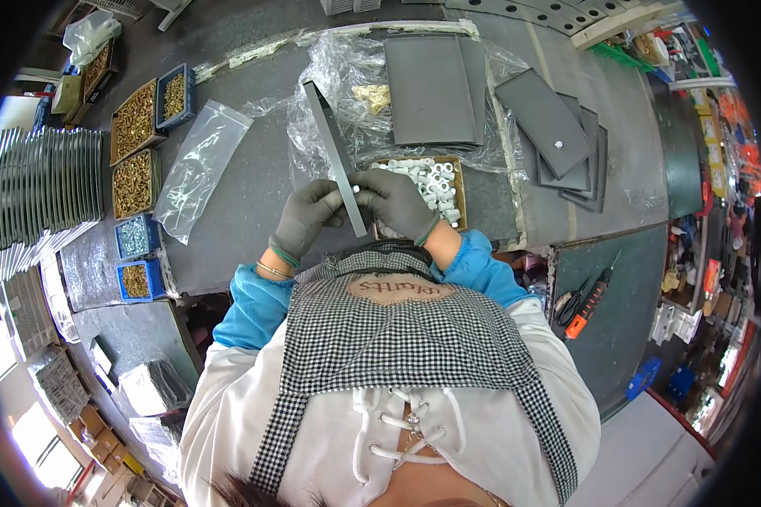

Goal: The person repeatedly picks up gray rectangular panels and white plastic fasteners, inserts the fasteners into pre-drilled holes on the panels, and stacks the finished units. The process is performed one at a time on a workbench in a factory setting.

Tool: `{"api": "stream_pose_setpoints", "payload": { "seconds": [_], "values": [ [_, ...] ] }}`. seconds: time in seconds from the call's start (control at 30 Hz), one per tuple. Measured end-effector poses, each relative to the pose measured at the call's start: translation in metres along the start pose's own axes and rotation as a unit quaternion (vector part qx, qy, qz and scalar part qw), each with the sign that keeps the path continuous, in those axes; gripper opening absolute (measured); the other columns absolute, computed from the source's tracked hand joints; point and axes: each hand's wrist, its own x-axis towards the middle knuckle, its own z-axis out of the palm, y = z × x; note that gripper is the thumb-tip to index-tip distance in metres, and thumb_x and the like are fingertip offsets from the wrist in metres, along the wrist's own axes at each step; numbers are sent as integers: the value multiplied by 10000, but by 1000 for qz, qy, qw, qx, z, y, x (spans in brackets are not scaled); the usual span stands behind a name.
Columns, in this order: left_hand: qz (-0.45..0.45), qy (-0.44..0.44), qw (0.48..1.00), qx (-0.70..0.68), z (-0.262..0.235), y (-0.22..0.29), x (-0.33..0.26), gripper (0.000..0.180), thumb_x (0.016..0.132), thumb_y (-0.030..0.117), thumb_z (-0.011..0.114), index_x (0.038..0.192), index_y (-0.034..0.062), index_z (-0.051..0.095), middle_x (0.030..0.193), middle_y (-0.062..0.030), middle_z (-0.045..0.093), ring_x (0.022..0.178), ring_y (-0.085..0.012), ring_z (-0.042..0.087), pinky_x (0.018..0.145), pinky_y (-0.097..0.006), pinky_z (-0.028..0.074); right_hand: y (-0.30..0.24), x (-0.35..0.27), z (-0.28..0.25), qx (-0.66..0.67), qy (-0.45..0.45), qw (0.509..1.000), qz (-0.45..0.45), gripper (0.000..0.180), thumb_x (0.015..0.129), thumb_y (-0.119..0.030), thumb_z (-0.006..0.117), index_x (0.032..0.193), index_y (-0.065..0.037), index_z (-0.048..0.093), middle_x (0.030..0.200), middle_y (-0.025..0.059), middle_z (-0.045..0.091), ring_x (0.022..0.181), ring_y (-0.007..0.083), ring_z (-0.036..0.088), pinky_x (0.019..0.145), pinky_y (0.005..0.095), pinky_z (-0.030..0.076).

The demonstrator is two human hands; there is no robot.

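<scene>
Both gloved hands hold a dark grey flat panel (336, 152) tilted on its edge in front of my body. My left hand (307, 218) grips its lower left side, with the fingers bent round toward the edge. On the other side, my right hand (399, 203) pinches near the same end, where a small white part (355, 190) shows at the fingertips. An open carton of white plastic fittings (438, 184) sits just beyond my right hand. Behind it lie larger dark grey panels (431, 93) on crumpled clear plastic film (321, 93).
At right, several smaller panels (539, 118) lie fanned out, a small shiny part (558, 144) on the top one. Bins of brass-coloured pieces (135, 122) line the left, beside a clear plastic bag (203, 169). An orange-and-black tool (585, 313) lies on the lower right surface.
</scene>
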Motion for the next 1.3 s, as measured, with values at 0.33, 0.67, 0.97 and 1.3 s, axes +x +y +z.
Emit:
{"api": "stream_pose_setpoints", "payload": {
  "seconds": [0.33, 0.67, 0.97, 1.3],
  "values": [
    [-11, -55, 998, -7, -16, -6, 15, 337, 977, 276, 704, 1148, -14, 695, 897, -26, 690, 757, -83, 618, 691, -224, 523, 1, 3, -3, 34, -16, 999, 25, 356, 945, -148, 695, 1292, -67, 690, 1086, 125, 729, 981, 205, 703, 889, 323, 551],
    [272, 25, 930, 246, -7, -1, 0, 181, 890, 86, 730, 1068, 60, 735, 937, -92, 728, 821, -197, 708, 740, -317, 559, -7, 7, -4, 5, -35, 993, 114, 366, 1005, -303, 607, 1215, -23, 712, 1068, 170, 733, 944, 245, 716, 842, 364, 559],
    [241, 51, 956, 162, 0, -24, 6, 209, 912, 48, 711, 1121, 45, 715, 944, -63, 731, 847, -149, 694, 752, -296, 558, -21, 26, -3, -113, -23, 963, 244, 502, 1037, -426, 523, 1058, 39, 713, 891, 180, 723, 778, 320, 722, 727, 430, 556],
    [116, -11, 992, -37, -5, -37, 17, 214, 961, 75, 676, 1157, -8, 693, 936, -32, 704, 824, -98, 636, 750, -257, 543, -2, 12, 5, 245, 11, 932, 269, 317, 1055, -208, 489, 1287, -23, 600, 815, 57, 670, 663, 155, 662, 588, 307, 555]
  ]
}}
